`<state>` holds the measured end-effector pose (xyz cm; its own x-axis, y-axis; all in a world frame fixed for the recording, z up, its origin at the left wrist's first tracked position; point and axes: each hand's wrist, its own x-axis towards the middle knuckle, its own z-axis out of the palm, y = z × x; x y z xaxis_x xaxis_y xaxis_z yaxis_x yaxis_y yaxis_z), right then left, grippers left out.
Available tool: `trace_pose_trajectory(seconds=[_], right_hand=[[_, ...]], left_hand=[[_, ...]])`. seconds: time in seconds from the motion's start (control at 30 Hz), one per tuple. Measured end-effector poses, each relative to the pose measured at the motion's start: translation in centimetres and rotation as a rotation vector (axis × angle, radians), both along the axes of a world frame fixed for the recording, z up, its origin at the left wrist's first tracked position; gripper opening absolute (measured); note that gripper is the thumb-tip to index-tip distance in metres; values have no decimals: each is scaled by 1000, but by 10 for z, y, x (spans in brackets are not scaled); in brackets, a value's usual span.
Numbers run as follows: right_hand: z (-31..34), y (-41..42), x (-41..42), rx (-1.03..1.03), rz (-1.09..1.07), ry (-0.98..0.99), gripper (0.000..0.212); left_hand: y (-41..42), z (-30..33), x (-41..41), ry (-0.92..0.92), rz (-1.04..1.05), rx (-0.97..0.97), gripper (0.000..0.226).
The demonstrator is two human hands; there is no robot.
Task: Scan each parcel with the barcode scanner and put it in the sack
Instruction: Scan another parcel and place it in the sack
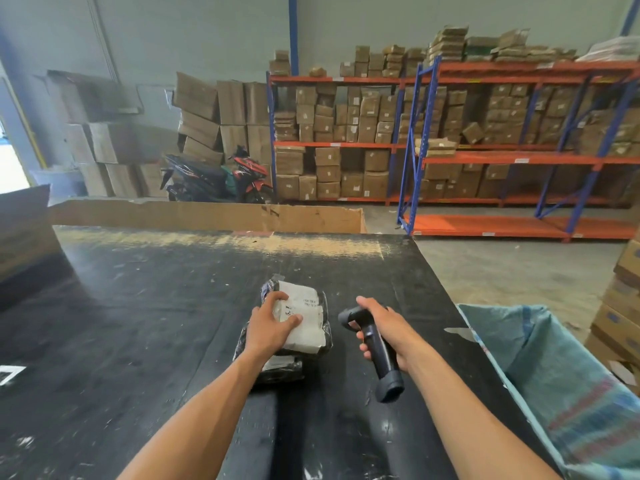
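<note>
Head view, looking down at two bare forearms reaching over a scuffed black worktop (138, 306). Left hand (268, 325) laid on top of a parcel (304, 317), fingers curled over its white label and thumb along the near edge, so gripping it from above. Black plastic wrap on that parcel, sitting roughly mid-worktop, stacked on a second black-wrapped parcel (282, 370) poking out underneath toward the near side. Right hand (384, 336) just beside, wrapped around the handle of a black barcode scanner (372, 344), scanner head tipped toward the parcel, butt end pointing back toward the body. Can't tell if the trigger is pressed.

Off the right edge of the worktop, a blue-green woven sack (568, 375) held wide open, mouth facing up, right next to the scanner arm. Stacked cartons (620, 306) behind the sack at the far right.

Further out, a long flattened cardboard sheet (207, 216) standing along the far edge of the worktop, another dark carton (24, 226) at the left. Beyond that, concrete floor (502, 265), a black and red scooter (221, 178) parked against a leaning pile of brown boxes (214, 116), and blue-and-orange shelving racks (485, 157) stuffed with labelled cartons all the way up, more bundles piled on the top level. Grey wall behind, bright doorway at the far left.
</note>
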<state>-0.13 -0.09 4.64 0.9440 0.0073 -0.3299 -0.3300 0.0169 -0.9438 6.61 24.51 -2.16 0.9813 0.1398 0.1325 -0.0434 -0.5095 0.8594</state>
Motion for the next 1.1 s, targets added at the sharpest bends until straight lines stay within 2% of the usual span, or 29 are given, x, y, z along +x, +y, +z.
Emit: trace_pose_trajectory(seconds=[0.2,0.37,0.67,1.1], right_hand=[[6,19,4,-43,-115,-229,37],[10,41,5,-45,-110,-343,35],[10,57,2,-88,-89,-389,31],[10,61,-10,-126,-77,-379,35]], left_hand=[[3,-2,-22,-160,72,-52,45],[9,-3,-33,-215,88,-67,47],[14,-2,-45,-274,102,-96,48],[19,-2,-54,-254,132,-83,47]])
